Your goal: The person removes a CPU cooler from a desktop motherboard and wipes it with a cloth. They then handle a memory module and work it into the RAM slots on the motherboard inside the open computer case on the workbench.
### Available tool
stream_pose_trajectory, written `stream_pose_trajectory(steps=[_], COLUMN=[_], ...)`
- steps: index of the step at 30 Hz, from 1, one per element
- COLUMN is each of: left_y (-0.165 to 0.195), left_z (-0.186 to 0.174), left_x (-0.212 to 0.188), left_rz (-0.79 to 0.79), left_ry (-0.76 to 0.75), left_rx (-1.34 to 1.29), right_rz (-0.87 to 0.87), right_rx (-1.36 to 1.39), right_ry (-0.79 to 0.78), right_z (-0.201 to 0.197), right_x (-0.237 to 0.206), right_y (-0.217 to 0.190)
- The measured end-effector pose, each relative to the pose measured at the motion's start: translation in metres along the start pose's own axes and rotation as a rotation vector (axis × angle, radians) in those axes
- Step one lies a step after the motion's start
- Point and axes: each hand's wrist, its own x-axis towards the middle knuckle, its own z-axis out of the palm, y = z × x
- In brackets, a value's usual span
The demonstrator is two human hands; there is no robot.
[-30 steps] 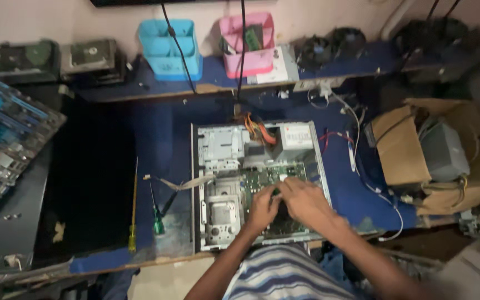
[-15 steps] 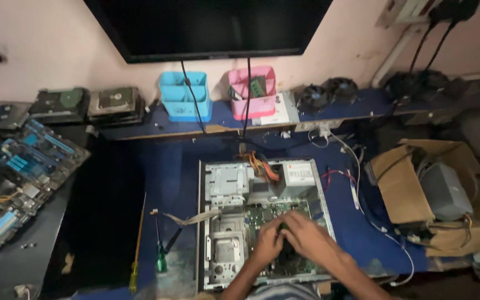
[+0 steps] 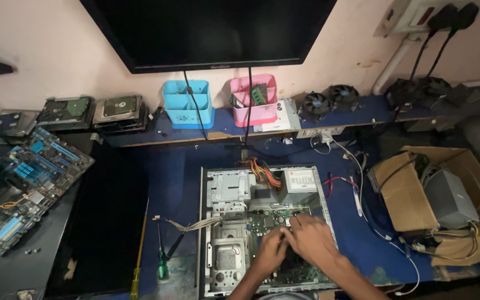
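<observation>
An open desktop computer case [image 3: 206, 222] lies flat on the blue bench, its green motherboard [image 3: 262, 221] and orange cable bundle [image 3: 265, 173] exposed. My left hand [image 3: 269, 251] and my right hand [image 3: 312, 239] are side by side inside the case, pressed down over the motherboard's middle. The fingers curl downward and touch each other at the tips. What lies beneath them is hidden, so I cannot tell whether they grip anything. A grey ribbon cable [image 3: 193, 225] trails out of the case to the left.
Two screwdrivers, green-handled [image 3: 163, 265] and yellow-handled [image 3: 136, 278], lie left of the case. A blue motherboard [image 3: 31, 178] sits far left. Blue [image 3: 187, 105] and pink [image 3: 255, 103] bins, hard drives [image 3: 119, 108] and fans [image 3: 329, 99] line the shelf under a monitor [image 3: 212, 30]. A cardboard box [image 3: 401, 194] stands right.
The view has tilted upward, bringing the monitor and wall into sight. Both hands stay together over the motherboard in the case, hardly shifting.
</observation>
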Motion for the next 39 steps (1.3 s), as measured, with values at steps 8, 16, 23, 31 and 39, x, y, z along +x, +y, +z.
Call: stream_pose_trajectory(steps=[8,16,23,31,39], left_y=[-0.020,-0.014,-0.020,-0.020,-0.009], left_z=[0.001,-0.002,0.000,-0.001,0.009], left_x=[0.002,0.000,-0.004,-0.001,-0.005], left_rz=[0.106,-0.022,0.000,0.004,0.057], left_ry=[0.081,-0.003,-0.010,-0.037,0.128], left_rx=[0.078,-0.005,0.048,-0.013,0.019], right_rz=[-0.168,-0.272,-0.068,-0.143,-0.323], right_rx=[0.320,0.427,0.100,0.196,0.398], right_ry=[0.012,-0.022,-0.111,-0.125,-0.055], right_z=[-0.014,-0.026,-0.002,-0.014,-0.020], right_x=[-0.001,-0.006,-0.001,0.004,-0.003], right_y=[-0.002,0.000,0.003,0.011,0.007])
